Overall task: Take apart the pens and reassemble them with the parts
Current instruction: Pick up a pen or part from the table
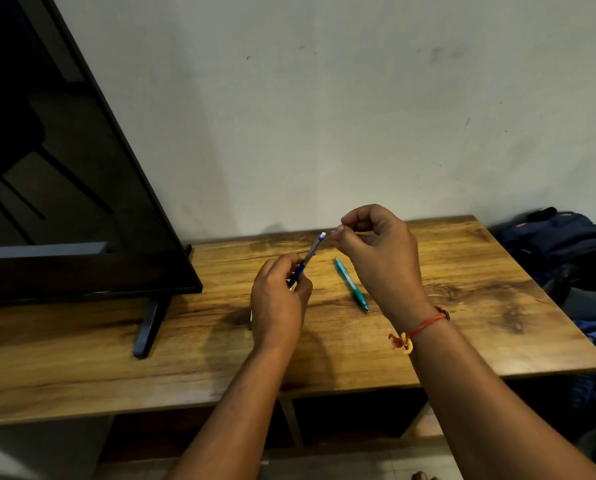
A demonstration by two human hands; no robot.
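two pens are in view, one in your grip and one lying on the wooden table [463, 334]. your left hand [279, 296] is curled round the lower, dark blue part of the blue pen [307, 259], holding it above the tabletop. the pen slants up and away to the right, and its pale upper barrel ends in a white tip. your right hand [381, 252] is raised just right of that tip, close to it but apart from it. its thumb and forefinger are pressed together on a tiny part [334, 232], too small to identify, and the other fingers are curled in towards the palm. a red thread bracelet [423, 327] with a yellow knot circles that wrist.

the teal pen [352, 284] lies flat on the table between your two hands and partly under the right one, its metal point turned towards you and its far end towards the wall [324, 116]. a small object [250, 318] peeks out beside your left wrist; most of it is hidden, so you cannot tell what it is.

a dark television [64, 168] stands on the left part of the table on a black stand foot [147, 327]. dark blue bags [563, 240] are piled beyond the table's right edge.
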